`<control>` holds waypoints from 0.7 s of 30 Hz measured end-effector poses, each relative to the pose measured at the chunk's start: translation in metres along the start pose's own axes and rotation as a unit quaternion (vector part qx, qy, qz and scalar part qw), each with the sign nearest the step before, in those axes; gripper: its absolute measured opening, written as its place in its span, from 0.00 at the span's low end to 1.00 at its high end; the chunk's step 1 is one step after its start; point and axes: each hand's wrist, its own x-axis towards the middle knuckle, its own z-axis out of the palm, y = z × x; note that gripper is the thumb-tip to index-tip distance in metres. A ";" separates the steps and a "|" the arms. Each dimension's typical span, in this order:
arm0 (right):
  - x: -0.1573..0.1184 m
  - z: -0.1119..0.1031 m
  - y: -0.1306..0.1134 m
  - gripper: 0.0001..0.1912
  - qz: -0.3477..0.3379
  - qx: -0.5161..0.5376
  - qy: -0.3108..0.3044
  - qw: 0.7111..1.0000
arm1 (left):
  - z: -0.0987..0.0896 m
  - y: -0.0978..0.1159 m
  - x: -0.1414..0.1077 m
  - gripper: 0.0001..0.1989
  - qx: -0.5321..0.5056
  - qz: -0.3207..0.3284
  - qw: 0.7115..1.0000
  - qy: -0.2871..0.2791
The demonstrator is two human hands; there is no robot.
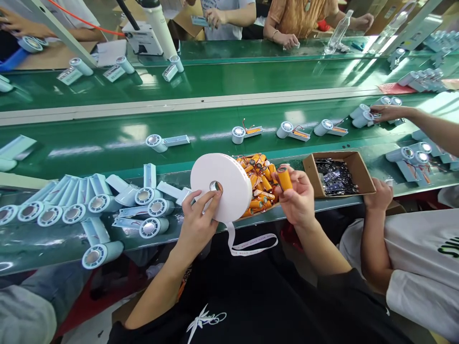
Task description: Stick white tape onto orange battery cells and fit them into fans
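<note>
My left hand (199, 217) grips a large white roll of tape (229, 191) near its centre hole. From the roll's underside a printed strip (256, 246) hangs in a loop. Between the thumb and fingers of my right hand (298, 198) is an orange cylindrical battery (285, 178), held tilted just right of the roll. Behind both hands a box full of orange batteries (263, 184) is partly hidden by the roll and my right hand.
Right of the batteries stands a cardboard box (366, 179) of small dark circuit boards. Light-blue fan housings (102, 253) crowd the bench at left. More housings (155, 142) lie along the green conveyor (201, 119). A co-worker's hand (385, 113) reaches in from the right.
</note>
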 end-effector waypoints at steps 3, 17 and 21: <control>-0.010 0.009 0.006 0.25 0.043 0.029 0.003 0.999 | 0.001 0.001 0.002 0.44 0.006 -0.004 1.000 -0.002; -0.034 0.009 0.021 0.25 -0.035 -0.170 -0.040 0.984 | 0.005 0.010 0.005 0.45 0.053 -0.005 0.999 0.003; -0.019 -0.009 0.009 0.28 0.113 -0.075 -0.111 0.985 | 0.004 0.005 0.009 0.42 0.066 0.005 0.998 -0.006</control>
